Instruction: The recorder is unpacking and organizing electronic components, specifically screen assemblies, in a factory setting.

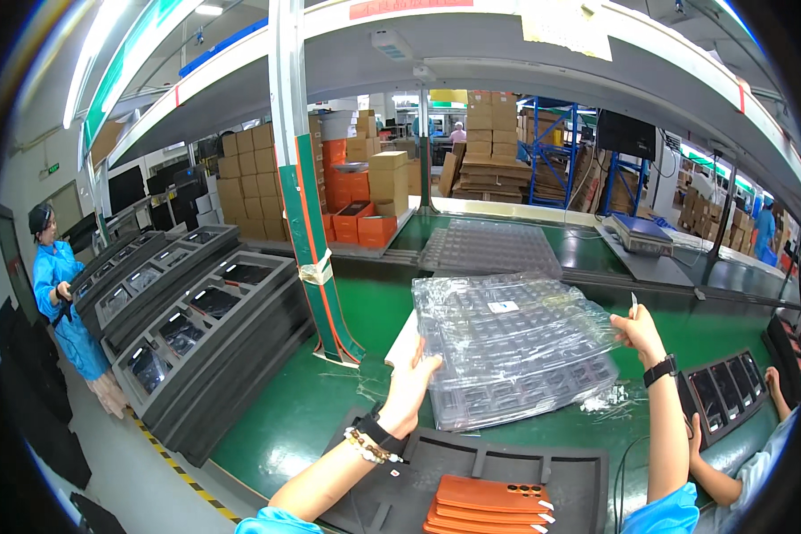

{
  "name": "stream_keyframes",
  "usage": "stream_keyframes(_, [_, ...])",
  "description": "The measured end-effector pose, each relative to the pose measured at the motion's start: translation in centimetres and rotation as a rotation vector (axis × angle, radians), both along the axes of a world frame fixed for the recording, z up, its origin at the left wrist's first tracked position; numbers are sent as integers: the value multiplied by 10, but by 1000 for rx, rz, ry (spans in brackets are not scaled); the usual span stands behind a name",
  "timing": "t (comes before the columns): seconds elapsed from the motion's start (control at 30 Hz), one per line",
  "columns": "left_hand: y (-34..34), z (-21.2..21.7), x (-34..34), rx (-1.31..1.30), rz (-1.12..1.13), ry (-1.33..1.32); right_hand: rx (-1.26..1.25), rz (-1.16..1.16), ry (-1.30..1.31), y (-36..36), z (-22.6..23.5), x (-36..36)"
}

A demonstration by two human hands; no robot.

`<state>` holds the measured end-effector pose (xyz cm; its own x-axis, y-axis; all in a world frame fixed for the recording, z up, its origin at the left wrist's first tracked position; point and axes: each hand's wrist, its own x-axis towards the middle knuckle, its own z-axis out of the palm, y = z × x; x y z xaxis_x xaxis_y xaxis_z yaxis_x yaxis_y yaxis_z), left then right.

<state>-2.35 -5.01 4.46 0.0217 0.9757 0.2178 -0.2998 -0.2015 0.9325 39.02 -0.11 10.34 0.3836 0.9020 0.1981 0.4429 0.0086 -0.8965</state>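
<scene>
Nearest: orange panels (489, 503), small stack on dark foam tray (587, 481) at bench front. Pack (512, 325) (clear trays in film) is just beyond, mid-bench, btwn both hands. L hand (409, 387): thumb at pack's L edge, fingers partly hidden, can't tell if gripping. R hand (639, 334): closed, pinching film (602, 322) at pack's R edge; slim pointed tip sticks up from fist, too small to ID. Crumpled scraps (607, 398) on bench (374, 311) by pack's R corner. Far R: co-worker's hands at phone tray (730, 392), near R forearm.

Obstruction: green/orange post (316, 258) stands L of pack, btwn it and foam stacks (196, 329); shelf (507, 71) runs overhead. Behind pack: more clear trays (494, 245), scale (641, 233) to R. Co-worker in blue (58, 276) behind foam stacks, far L. Back: orange boxes (351, 222), cartons (494, 125), blue rack (550, 147).
</scene>
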Motion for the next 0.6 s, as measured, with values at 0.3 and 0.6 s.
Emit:
stream_keyframes(0.3, [31,58,-12,31,-29,-257,181,170,537,8,-4,6])
stream_keyframes(0.6, [13,98,-18,199,-117,-278,471,180,609,-14,21,-20])
